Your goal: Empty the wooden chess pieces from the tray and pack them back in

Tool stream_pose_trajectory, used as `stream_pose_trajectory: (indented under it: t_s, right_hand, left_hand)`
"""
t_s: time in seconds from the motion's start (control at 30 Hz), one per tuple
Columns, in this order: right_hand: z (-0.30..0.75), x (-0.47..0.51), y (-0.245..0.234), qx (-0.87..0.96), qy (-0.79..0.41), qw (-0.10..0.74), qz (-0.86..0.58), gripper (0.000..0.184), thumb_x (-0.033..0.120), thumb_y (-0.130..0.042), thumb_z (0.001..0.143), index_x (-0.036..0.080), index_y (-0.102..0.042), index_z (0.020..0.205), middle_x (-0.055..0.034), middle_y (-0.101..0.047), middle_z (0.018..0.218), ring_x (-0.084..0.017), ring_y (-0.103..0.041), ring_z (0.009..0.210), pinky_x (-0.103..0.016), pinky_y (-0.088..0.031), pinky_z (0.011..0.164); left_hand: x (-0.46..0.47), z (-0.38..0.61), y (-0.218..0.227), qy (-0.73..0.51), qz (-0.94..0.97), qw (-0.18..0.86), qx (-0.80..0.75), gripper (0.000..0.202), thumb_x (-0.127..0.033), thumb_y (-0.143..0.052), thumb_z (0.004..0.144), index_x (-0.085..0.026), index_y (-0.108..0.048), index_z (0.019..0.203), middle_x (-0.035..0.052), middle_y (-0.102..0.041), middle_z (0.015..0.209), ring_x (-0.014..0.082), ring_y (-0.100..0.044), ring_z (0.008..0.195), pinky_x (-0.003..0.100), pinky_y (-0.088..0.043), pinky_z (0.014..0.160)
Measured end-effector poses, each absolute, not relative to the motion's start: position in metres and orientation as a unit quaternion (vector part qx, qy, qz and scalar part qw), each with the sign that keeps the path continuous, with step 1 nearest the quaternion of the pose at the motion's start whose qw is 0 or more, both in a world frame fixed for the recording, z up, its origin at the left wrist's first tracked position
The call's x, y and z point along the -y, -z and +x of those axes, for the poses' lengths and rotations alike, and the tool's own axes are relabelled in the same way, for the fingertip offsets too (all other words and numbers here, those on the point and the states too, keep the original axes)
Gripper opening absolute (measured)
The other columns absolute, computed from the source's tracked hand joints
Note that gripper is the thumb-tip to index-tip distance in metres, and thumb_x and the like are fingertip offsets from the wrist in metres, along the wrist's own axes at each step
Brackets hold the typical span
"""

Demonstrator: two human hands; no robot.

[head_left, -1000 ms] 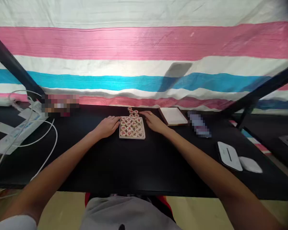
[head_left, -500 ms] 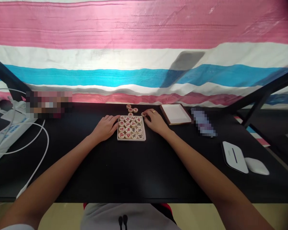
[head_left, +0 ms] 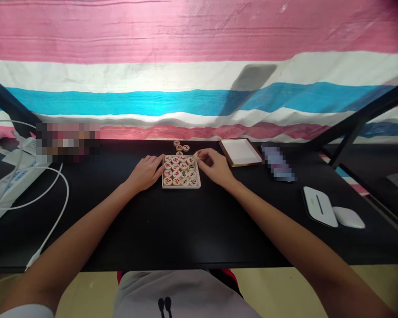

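A shallow white box [head_left: 181,187] on the black desk holds rows of round Chinese chess pieces, marked with red or black characters. Against its left side lies my left hand [head_left: 146,171], fingers stretched out and thumb apart, touching the rim without wrapping round it. At the box's far right corner, my right hand [head_left: 215,168] pinches a pale Chinese chess piece [head_left: 196,155] between thumb and fingertips. The fingers partly cover that piece. Just beyond the far rim are several loose chess pieces [head_left: 179,148], some touching or overlapping.
To the right of the box lie an open lid [head_left: 241,151], a blurred phone [head_left: 277,161], a white flat device [head_left: 320,206] and a white mouse [head_left: 349,217]. A power strip [head_left: 18,183] with white cables [head_left: 61,212] sits left. Striped sheeting [head_left: 199,101] hangs behind the desk.
The view has tilted slightly, shifting everything up a little. My right hand's fingers are more arched, and the pinched piece looks raised and tilted. My left hand stays at the box's side.
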State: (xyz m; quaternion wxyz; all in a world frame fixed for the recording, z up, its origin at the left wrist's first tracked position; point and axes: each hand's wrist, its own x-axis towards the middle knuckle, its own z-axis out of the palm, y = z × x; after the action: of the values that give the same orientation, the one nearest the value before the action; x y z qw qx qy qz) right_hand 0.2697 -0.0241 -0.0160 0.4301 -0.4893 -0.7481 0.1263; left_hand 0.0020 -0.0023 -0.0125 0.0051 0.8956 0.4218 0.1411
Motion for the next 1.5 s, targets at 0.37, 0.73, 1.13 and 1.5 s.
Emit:
stream_pose_trajectory:
  t_s: [0.37, 0.73, 1.13, 1.5]
  right_hand:
    - [0.273, 0.038, 0.022, 0.813, -0.095, 0.374, -0.437, 0.003, 0.024, -0.055, 0.084, 0.023, -0.054, 0.087, -0.0049, -0.065, 0.094, -0.017, -0.058, 0.075, -0.032, -0.049, 0.07]
    - [0.27, 0.036, 0.022, 0.823, -0.1, 0.347, -0.438, 0.004, 0.027, -0.053, 0.087, 0.024, -0.055, 0.087, -0.0057, -0.064, 0.098, -0.018, -0.059, 0.081, -0.033, -0.05, 0.074]
    - [0.271, 0.037, 0.022, 0.832, -0.104, 0.351, -0.417, 0.003, 0.026, -0.054, 0.086, 0.023, -0.055, 0.087, -0.0068, -0.064, 0.099, -0.019, -0.061, 0.085, -0.033, -0.052, 0.074]
    - [0.27, 0.034, 0.025, 0.831, -0.109, 0.358, -0.411, 0.006, 0.026, -0.053, 0.086, 0.023, -0.058, 0.09, -0.007, -0.064, 0.102, -0.02, -0.061, 0.088, -0.034, -0.052, 0.076]
  left_hand:
    - [0.002, 0.0, 0.015, -0.142, 0.901, -0.008, -0.411, 0.052, -0.04, -0.027, 0.099, -0.008, -0.043, 0.137, 0.0129, -0.062, 0.111, 0.0254, -0.053, 0.101, 0.038, -0.041, 0.089]
    - [0.001, -0.003, 0.015, -0.144, 0.905, 0.005, -0.401, 0.051, -0.04, -0.028, 0.099, -0.01, -0.042, 0.137, 0.0119, -0.061, 0.113, 0.0246, -0.052, 0.103, 0.038, -0.04, 0.092]
    - [0.001, -0.003, 0.014, -0.142, 0.904, 0.014, -0.403, 0.052, -0.04, -0.029, 0.098, -0.008, -0.043, 0.136, 0.0129, -0.061, 0.113, 0.0249, -0.052, 0.104, 0.039, -0.04, 0.093]
    - [0.001, -0.004, 0.014, -0.135, 0.905, 0.009, -0.404, 0.052, -0.041, -0.027, 0.098, -0.007, -0.045, 0.135, 0.0133, -0.061, 0.113, 0.0251, -0.052, 0.104, 0.038, -0.04, 0.094]
